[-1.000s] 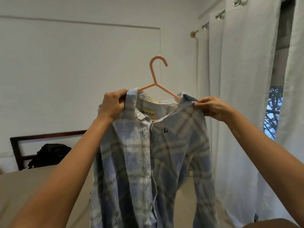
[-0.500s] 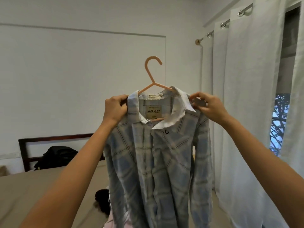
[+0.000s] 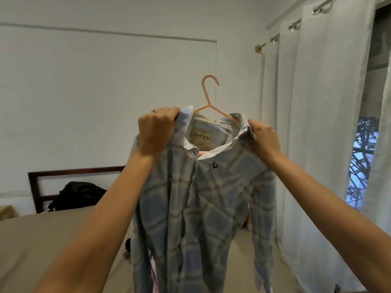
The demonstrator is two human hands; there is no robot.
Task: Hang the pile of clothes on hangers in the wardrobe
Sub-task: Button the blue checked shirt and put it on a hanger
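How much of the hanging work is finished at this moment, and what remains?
Done: the plaid shirt sits on the pink hanger, hook free above the collar. In hand: the left hand and right hand grip its shoulders, holding it up. Left: the hook catches nothing yet, and more clothes lie on the bed.

Open air lies above the hanger (image 3: 208, 98); curtains (image 3: 317, 123) crowd the right, the bed (image 3: 42, 240) lies below.

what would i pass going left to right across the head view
black bag → left hand → pink hanger → right hand → white curtain → window; both hands grip the shirt, which spans them
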